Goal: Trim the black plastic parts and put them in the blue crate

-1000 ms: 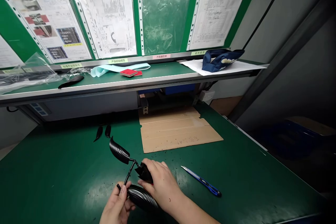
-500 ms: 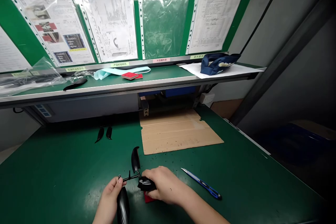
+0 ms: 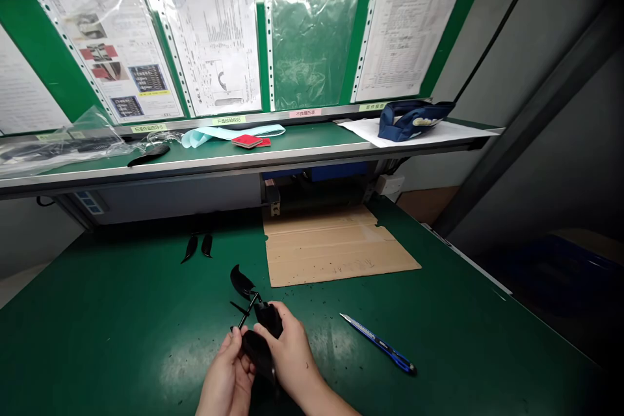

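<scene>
Both hands are on a black plastic moulding (image 3: 242, 283), whose curved, blade-like pieces branch off a thin runner (image 3: 248, 312). My left hand (image 3: 227, 370) pinches the near end of that runner between thumb and fingers. Closed round the right side of the moulding is my right hand (image 3: 295, 351), its thumb by the near blade (image 3: 259, 354) and its fingers at another blade (image 3: 269, 318). The far blade sticks up and away from both hands. A blue utility knife (image 3: 377, 341) lies on the table to the right, its silver end pointing up-left.
Two small black curved pieces (image 3: 192, 248) lie at the back left. Behind the hands is a cardboard sheet (image 3: 336, 250), with dark crumbs around it. A shelf (image 3: 312, 134) across the back holds red pads (image 3: 247, 141), a light blue strip (image 3: 214, 135) and a navy pouch (image 3: 414, 120).
The hands have come closer together and turned the moulding, so its runner now slants upward and the near blade lies between them. A red pad under my right hand no longer shows.
</scene>
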Demonstrator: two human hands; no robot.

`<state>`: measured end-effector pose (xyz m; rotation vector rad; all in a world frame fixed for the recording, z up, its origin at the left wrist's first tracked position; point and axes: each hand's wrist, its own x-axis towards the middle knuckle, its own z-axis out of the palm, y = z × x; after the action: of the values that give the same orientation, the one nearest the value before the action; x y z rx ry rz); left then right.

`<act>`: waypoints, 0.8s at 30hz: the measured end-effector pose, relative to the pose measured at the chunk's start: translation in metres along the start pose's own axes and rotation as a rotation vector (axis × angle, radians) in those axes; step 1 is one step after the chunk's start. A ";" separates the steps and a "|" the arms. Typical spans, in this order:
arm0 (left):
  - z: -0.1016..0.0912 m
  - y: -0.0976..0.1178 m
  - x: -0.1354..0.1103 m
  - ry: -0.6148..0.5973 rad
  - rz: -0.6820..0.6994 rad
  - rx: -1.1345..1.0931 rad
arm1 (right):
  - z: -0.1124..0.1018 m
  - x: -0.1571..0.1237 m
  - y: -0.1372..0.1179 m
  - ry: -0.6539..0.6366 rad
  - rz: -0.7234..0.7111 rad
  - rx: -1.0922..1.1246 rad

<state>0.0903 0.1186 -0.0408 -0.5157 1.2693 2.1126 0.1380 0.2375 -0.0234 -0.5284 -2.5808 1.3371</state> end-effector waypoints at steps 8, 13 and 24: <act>-0.051 0.078 0.017 0.137 0.175 0.224 | -0.044 -0.009 0.023 -0.371 -0.202 -0.216; -0.051 0.092 0.001 0.026 0.182 0.478 | -0.027 -0.007 0.037 -0.344 -0.195 -0.385; -0.013 0.105 -0.045 -0.444 0.350 1.244 | -0.049 0.002 -0.007 -0.201 -0.725 -0.708</act>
<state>0.0525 0.0568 0.0477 0.7005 2.1030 1.1388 0.1505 0.2715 0.0105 0.4695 -2.9060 0.2433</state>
